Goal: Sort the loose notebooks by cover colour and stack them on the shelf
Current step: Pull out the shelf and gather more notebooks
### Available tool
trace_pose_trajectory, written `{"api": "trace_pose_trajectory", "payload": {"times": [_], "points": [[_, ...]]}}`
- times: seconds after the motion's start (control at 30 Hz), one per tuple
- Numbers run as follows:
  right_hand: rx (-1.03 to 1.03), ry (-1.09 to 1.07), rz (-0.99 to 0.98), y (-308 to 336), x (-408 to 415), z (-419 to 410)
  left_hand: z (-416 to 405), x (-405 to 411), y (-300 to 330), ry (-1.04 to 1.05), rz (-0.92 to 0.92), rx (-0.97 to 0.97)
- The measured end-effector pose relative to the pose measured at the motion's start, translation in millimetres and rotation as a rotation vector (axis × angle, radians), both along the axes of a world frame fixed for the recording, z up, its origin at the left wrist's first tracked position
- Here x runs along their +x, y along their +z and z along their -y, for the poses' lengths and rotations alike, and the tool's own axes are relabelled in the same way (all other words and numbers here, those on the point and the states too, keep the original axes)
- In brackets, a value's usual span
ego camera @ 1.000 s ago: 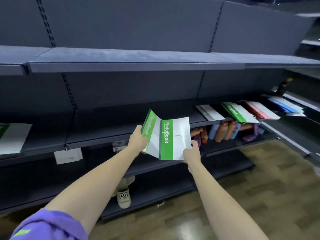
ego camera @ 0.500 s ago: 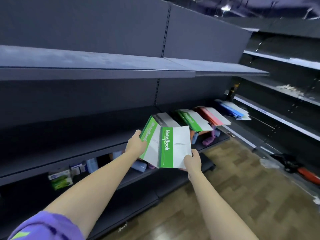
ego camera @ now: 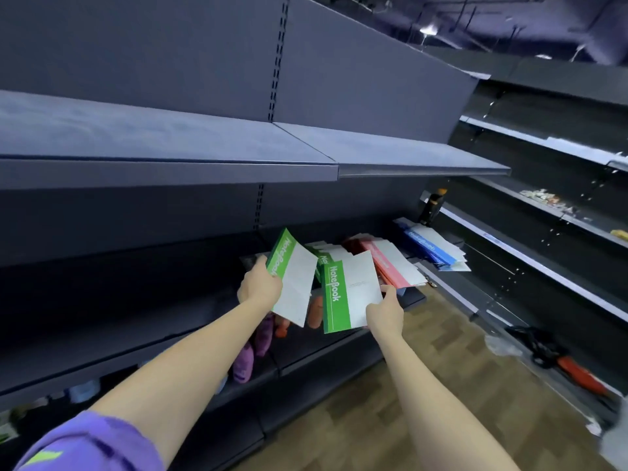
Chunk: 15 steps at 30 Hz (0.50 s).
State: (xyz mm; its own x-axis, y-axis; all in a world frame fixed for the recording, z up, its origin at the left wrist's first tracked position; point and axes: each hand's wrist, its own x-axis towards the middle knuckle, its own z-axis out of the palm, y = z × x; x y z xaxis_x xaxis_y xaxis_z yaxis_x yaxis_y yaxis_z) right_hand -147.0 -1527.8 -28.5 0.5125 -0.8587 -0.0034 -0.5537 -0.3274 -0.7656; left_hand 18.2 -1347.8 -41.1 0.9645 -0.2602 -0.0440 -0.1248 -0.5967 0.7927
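Observation:
My left hand [ego camera: 260, 283] grips one green-and-white notebook [ego camera: 295, 277] by its green spine, tilted. My right hand [ego camera: 385, 311] holds a second green-and-white notebook [ego camera: 350, 294] by its lower right corner, the word "Notebook" facing me. Both hang in front of the middle shelf [ego camera: 452, 294]. Behind them on that shelf lie a stack of green notebooks [ego camera: 323, 254], a stack of red notebooks [ego camera: 390, 263] and, further right, a stack of blue notebooks [ego camera: 431, 246].
An upper shelf [ego camera: 238, 164] juts out above the hands. Purple and orange items [ego camera: 251, 351] sit on the lower shelf under the notebooks. A dark bottle [ego camera: 433, 205] stands at the corner. Another shelving unit [ego camera: 543, 260] runs along the right, with wooden floor [ego camera: 390, 402] between.
The two green notebooks, held together before, are now apart, one in each hand. My view has shifted right along the shelf, closer to the green, red and blue stacks.

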Motion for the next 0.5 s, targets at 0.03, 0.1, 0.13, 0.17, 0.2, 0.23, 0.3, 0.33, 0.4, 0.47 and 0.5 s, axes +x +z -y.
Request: {"api": "trace_pose_trajectory", "payload": {"times": [0.03,0.1,0.13,0.17,0.2,0.23,0.3,0.33,0.4,0.47,0.5], "points": [[0.002,0.006,0.010,0,5,9,7,4,1,0.011,-0.014,-0.014],[-0.011,0.020,0.014,-2,16,26,18,8,2,0.017,-0.045,-0.047],[-0.032,0.032,0.009,-5,22,36,24,10,2,0.019,-0.059,-0.058],[-0.060,0.047,0.003,-7,29,44,30,10,2,0.023,-0.071,-0.063],[-0.087,0.061,-0.012,-9,36,53,36,10,3,0.029,-0.077,-0.069],[-0.104,0.076,-0.036,-11,41,61,41,10,2,0.041,-0.087,-0.073],[-0.143,0.117,-0.096,-16,49,77,51,8,2,0.076,-0.102,-0.091],[-0.172,0.144,-0.132,-19,52,85,57,7,2,0.098,-0.111,-0.098],[-0.247,0.216,-0.172,-25,55,101,66,1,2,0.163,-0.133,-0.122],[-0.323,0.291,-0.216,-29,61,118,77,-4,2,0.224,-0.159,-0.195],[-0.341,0.320,-0.239,-29,63,125,83,-7,2,0.249,-0.180,-0.251]]}}
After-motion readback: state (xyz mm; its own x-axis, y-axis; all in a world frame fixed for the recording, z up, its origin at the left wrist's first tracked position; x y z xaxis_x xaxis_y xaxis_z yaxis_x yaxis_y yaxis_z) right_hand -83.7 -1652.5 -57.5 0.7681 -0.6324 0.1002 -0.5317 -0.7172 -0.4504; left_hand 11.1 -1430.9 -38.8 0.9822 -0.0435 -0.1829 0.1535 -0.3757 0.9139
